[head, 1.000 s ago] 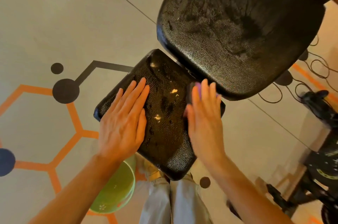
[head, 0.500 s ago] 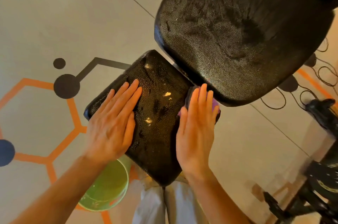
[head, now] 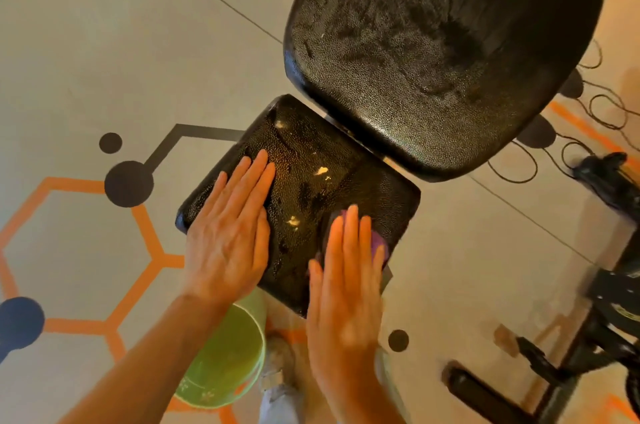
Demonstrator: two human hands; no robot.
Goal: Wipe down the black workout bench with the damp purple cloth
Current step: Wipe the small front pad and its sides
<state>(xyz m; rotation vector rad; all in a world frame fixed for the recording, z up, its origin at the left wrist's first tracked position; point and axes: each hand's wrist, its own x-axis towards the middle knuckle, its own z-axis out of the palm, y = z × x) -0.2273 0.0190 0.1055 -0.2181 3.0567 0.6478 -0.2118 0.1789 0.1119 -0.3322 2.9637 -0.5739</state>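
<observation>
The black workout bench has a square seat pad [head: 311, 181] below me and a larger back pad [head: 433, 53] beyond it, both wet and shiny. Small pale tears show in the seat's surface. My left hand [head: 230, 233] lies flat, fingers straight, on the seat's left side. My right hand [head: 346, 285] presses flat on the purple cloth [head: 377, 241] at the seat's near right corner. Only a small purple edge of the cloth shows past my fingers.
A green bucket [head: 225, 361] stands on the floor under my left forearm. Black equipment frames [head: 554, 364] and loose cables [head: 588, 112] lie to the right. The grey floor carries orange hexagon lines and dark dots.
My right hand has slid the cloth toward me, from the gap beside the back pad to the seat's near right corner. My left hand stays pressed on the seat.
</observation>
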